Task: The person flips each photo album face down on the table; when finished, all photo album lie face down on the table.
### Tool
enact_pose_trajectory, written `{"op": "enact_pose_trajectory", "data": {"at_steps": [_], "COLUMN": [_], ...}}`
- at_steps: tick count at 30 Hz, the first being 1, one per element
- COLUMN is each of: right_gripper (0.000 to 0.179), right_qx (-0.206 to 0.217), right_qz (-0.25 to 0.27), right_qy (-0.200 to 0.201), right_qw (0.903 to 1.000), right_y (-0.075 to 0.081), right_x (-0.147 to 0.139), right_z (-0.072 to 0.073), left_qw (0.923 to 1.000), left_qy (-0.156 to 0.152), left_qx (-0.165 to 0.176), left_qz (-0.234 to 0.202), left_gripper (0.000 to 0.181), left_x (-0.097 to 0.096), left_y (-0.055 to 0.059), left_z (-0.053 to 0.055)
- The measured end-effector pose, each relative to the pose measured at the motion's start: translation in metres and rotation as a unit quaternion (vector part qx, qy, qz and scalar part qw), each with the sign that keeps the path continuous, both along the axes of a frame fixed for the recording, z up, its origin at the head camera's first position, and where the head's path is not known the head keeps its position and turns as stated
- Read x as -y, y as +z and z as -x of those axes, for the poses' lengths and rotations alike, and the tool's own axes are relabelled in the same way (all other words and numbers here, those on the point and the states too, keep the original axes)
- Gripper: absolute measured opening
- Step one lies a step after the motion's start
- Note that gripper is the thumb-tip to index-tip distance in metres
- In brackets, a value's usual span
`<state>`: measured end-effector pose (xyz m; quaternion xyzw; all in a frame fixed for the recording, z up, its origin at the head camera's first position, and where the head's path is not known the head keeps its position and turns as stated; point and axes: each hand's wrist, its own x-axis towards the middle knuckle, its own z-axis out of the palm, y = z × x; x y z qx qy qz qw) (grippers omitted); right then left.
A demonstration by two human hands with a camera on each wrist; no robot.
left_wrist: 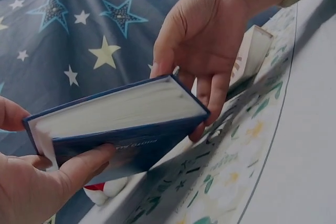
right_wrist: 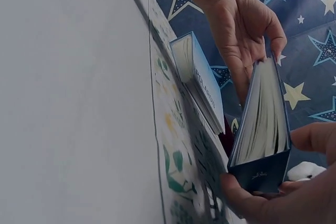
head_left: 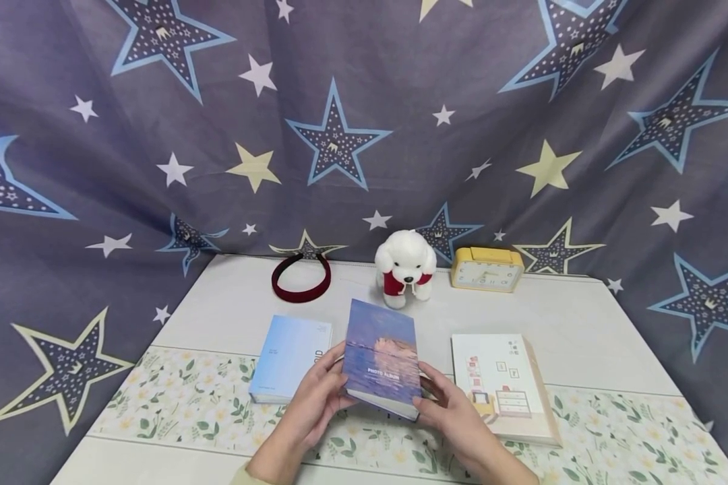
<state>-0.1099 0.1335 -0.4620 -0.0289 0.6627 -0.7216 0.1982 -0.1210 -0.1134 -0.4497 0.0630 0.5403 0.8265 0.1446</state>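
While I watched from the head view, both hands held the dark blue photo album (head_left: 381, 357) lifted off the surface (head_left: 588, 323), tilted with its cover toward me, between the pale blue album (head_left: 291, 357) to its left and the cream album (head_left: 502, 385) to its right. Its cover showed a painted sea with an orange glow, and small white lettering low down that I could barely read. The left hand (head_left: 315, 404) had its fingers curled round the album's left edge; the right hand (head_left: 451, 407) pinched the lower right corner, thumb on top. From the left wrist view I saw the thick block of pale pages (left_wrist: 123, 106) and the title upside down, blurred. The right wrist view showed the closed page edges (right_wrist: 265, 114) upright, with "POLAROID" on the neighbouring spine (right_wrist: 206, 90). Both wrists ran out of the frame's bottom. Behind stood a white plush dog (head_left: 405, 266), a yellow clock (head_left: 487, 269) whose face I could not make out, and a dark red headband (head_left: 300, 276).
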Motion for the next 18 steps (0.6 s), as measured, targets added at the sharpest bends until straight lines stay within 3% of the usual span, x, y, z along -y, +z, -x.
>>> {"op": "enact_pose_trajectory", "data": {"at_steps": [10,18], "right_gripper": [0.073,0.071], "right_qx": [-0.033,-0.054], "right_qz": [-0.071,-0.114], "right_qy": [-0.004,-0.012], "right_qw": [0.9969,0.9919], "right_y": [0.000,0.001], "right_x": [-0.003,-0.001], "right_z": [0.000,-0.001], "left_qw": [0.9983,0.9947], "left_qy": [-0.034,-0.035], "left_qx": [0.003,0.011], "left_qz": [0.048,0.097], "left_gripper": [0.070,0.068], "left_x": [0.003,0.003], "left_y": [-0.009,-0.016], "left_z": [0.002,0.003]}}
